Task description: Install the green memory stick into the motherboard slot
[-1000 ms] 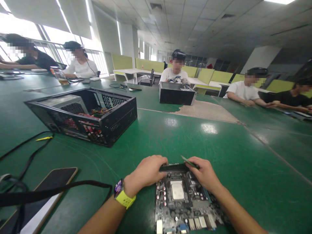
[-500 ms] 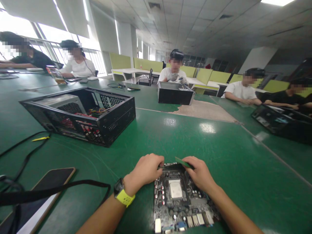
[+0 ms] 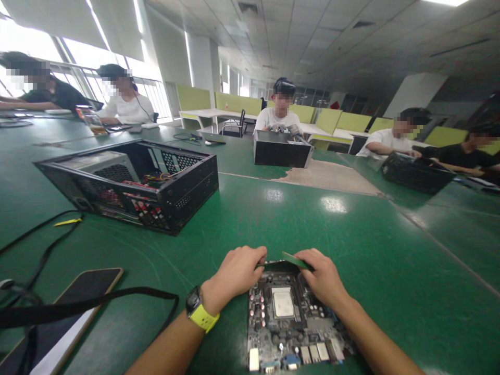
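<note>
A motherboard (image 3: pixel 291 328) with a silver processor (image 3: pixel 283 303) lies flat on the green table (image 3: pixel 312 219) right in front of me. At its far edge my left hand (image 3: pixel 236 273) and my right hand (image 3: pixel 322 276) each pinch one end of a thin green memory stick (image 3: pixel 279 263) set along the board. A second green memory stick (image 3: pixel 295 260) pokes up at a slant from my right hand's fingers. A watch with a yellow strap (image 3: pixel 201 311) is on my left wrist.
An open black computer case (image 3: pixel 133 182) lies at the left, black cables (image 3: pixel 42 239) and a phone (image 3: pixel 78 302) nearer me. Across the table a person works on another black case (image 3: pixel 282 148); other people sit at left and right, one with a dark case (image 3: pixel 416 174).
My hands stay at the board's far edge and the stick between them sits lower. A dark case at the right has been moved farther away by a co-worker.
</note>
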Demonstrator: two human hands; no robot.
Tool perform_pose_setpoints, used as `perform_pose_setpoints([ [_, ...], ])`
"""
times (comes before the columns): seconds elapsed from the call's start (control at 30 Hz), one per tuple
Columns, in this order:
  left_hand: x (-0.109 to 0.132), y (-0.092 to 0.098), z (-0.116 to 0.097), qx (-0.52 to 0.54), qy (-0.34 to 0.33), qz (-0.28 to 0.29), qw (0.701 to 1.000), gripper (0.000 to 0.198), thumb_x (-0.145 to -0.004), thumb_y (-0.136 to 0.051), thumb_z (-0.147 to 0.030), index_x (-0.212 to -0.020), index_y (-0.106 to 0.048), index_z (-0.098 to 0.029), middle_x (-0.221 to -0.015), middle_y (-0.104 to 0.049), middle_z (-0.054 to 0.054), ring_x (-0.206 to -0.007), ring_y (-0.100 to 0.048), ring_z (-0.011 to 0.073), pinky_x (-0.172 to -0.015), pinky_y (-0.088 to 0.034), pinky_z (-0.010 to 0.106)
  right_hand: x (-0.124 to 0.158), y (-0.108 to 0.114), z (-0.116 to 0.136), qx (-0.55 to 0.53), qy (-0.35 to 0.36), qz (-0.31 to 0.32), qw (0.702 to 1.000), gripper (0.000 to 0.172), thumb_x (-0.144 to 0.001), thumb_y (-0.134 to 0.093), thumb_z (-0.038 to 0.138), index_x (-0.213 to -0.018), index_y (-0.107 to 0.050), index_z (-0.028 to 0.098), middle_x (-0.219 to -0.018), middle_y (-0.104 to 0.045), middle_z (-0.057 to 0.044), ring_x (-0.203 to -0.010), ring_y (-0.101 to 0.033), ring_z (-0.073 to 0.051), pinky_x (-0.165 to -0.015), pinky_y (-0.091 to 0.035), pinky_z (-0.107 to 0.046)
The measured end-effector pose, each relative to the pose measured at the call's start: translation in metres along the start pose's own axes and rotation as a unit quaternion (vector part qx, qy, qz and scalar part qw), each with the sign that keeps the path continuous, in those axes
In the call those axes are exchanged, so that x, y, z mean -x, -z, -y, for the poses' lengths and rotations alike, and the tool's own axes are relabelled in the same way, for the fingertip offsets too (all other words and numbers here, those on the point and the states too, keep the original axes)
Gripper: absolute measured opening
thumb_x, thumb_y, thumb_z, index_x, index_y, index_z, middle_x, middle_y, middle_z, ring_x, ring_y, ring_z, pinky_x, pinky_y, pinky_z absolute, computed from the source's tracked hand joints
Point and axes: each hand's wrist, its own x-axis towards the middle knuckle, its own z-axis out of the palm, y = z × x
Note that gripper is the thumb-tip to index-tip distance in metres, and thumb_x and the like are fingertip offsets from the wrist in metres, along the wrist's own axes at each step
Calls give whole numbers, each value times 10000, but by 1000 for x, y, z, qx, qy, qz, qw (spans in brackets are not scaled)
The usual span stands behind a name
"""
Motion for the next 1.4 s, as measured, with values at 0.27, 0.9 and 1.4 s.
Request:
perform_pose_setpoints([
  [0.27, 1, 3, -3, -15, -3, 14, 1000, 48, -852, -469, -262, -885, -499, -242, -773, -646, 27, -741, -633, 245, -579, -359, 296, 0, 1, -2, 15, 9, -11, 1000, 275, -779, -487, 56, -934, -647, 217, -915, -680, -19, -888, -572, -178, -800, -446, -303],
  [0.9, 0, 2, 0, 5, 6, 20, 1000, 61, -810, -515, -242, -863, -544, -232, -788, -651, 27, -747, -620, 217, -598, -385, 285, -2, 6, -2, 45, -18, -1, 999, 182, -841, -541, 234, -963, -676, 230, -965, -699, -30, -897, -615, -183, -820, -473, -319],
  [1.4, 0, 2, 1, 17, -1, 8, 1000, 60, -825, -515, -259, -868, -550, -236, -795, -655, 26, -741, -620, 214, -604, -395, 282, -3, 10, 2, 36, -24, -49, 998, 168, -843, -535, 223, -945, -668, 217, -957, -693, -33, -889, -626, -186, -806, -471, -313],
])
